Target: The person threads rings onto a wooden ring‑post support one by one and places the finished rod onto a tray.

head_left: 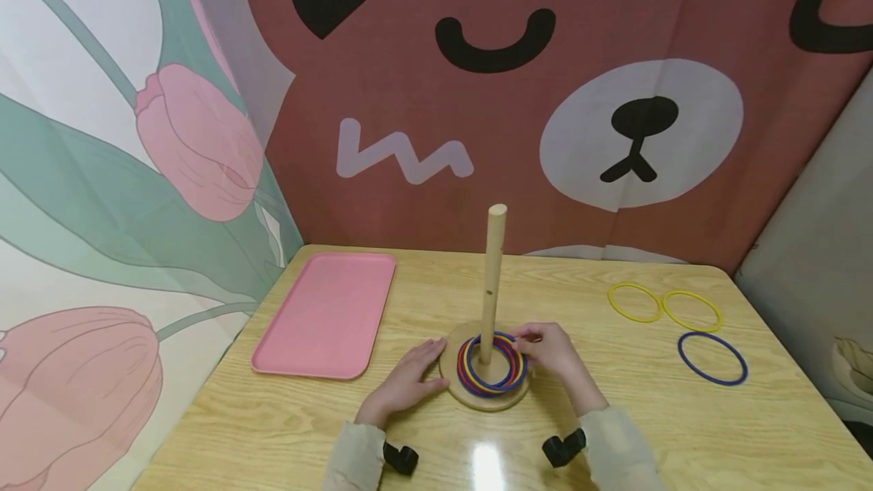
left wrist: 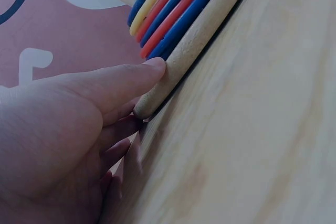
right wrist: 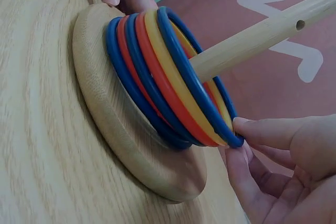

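Note:
A wooden peg (head_left: 493, 279) rises from a round wooden base (head_left: 446, 361) on the table. Blue, red and yellow rings (right wrist: 142, 59) are stacked loosely around the peg's foot, tilted and uneven. Between thumb and forefinger, my right hand (head_left: 554, 353) pinches the outer edge of the topmost blue ring (right wrist: 181, 70). At the base's left side rests my left hand (head_left: 409, 379), fingers stretched out along the rim. In the left wrist view its thumb (left wrist: 131, 80) touches the base edge just below the rings.
Off to the right on the table lie two yellow rings (head_left: 635, 320) and a separate blue ring (head_left: 746, 366). A pink tray (head_left: 327, 317) sits at the left. Behind the table (head_left: 423, 286) hangs a printed cloth (head_left: 409, 218) with a bear's face.

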`<action>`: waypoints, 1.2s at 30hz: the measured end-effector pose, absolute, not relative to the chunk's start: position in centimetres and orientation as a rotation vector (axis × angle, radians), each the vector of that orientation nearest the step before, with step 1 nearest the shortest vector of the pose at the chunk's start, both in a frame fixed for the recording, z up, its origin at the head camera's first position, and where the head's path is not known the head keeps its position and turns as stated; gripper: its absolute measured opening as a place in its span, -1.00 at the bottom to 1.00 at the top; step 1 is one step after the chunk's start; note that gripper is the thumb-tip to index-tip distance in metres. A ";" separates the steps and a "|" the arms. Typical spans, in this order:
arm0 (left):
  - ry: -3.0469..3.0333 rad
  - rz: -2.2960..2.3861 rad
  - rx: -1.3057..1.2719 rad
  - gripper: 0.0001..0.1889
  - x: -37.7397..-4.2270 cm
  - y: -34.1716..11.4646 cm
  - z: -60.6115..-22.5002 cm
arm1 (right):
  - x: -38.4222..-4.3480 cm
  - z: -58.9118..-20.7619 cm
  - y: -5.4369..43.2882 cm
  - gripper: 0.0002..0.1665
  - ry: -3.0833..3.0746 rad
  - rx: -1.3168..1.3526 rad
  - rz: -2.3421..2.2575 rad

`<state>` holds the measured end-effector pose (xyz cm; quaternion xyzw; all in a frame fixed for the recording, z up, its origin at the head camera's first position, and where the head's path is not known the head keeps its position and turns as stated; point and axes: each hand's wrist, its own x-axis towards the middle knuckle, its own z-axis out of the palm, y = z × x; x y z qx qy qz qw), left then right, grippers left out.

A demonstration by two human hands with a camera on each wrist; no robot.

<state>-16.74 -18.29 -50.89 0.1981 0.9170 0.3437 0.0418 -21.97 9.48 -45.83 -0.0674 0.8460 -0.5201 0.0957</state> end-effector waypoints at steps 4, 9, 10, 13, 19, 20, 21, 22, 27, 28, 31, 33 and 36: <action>2.813 1.040 0.617 -0.26 -16.8 -18.3 -50.9 | -21.9 -45.9 9.6 -0.79 2.526 -0.214 -1.534; 2.811 1.041 0.624 -0.26 -16.7 -18.3 -51.0 | -21.9 -45.9 10.1 -0.78 2.526 -0.191 -1.524; 2.810 1.042 0.622 -0.26 -16.7 -18.3 -51.0 | -21.9 -45.8 10.3 -0.78 2.536 -0.184 -1.514; 2.805 1.051 0.617 -0.26 -16.8 -18.3 -50.9 | -22.1 -45.6 11.1 -0.75 2.542 -0.188 -1.510; 2.802 1.052 0.612 -0.26 -16.8 -18.3 -51.0 | -23.0 -44.7 13.4 -0.63 2.504 -0.228 -1.531; 2.803 1.046 0.613 -0.26 -16.8 -18.3 -51.0 | -23.2 -44.6 13.9 -0.62 2.498 -0.233 -1.529; 2.805 1.040 0.615 -0.26 -16.8 -18.3 -51.0 | -23.4 -44.4 14.4 -0.60 2.497 -0.241 -1.523; 2.803 1.040 0.613 -0.26 -16.8 -18.3 -51.1 | -23.6 -44.3 15.0 -0.58 2.497 -0.251 -1.519; 2.797 1.045 0.607 -0.26 -16.8 -18.3 -51.1 | -24.5 -44.1 18.3 -0.48 2.497 -0.251 -1.499; 2.793 1.048 0.601 -0.26 -16.8 -18.3 -51.1 | -24.7 -44.1 18.9 -0.47 2.506 -0.247 -1.490; 2.803 1.042 0.600 -0.25 -16.9 -18.4 -51.2 | -25.2 -44.0 20.7 -0.44 2.541 -0.243 -1.459; 2.805 1.046 0.591 -0.25 -16.9 -18.4 -51.3 | -25.5 -44.0 21.9 -0.41 2.568 -0.239 -1.443; 2.800 1.059 0.584 -0.26 -16.9 -18.4 -51.3 | -25.8 -43.8 23.6 -0.38 2.614 -0.218 -1.405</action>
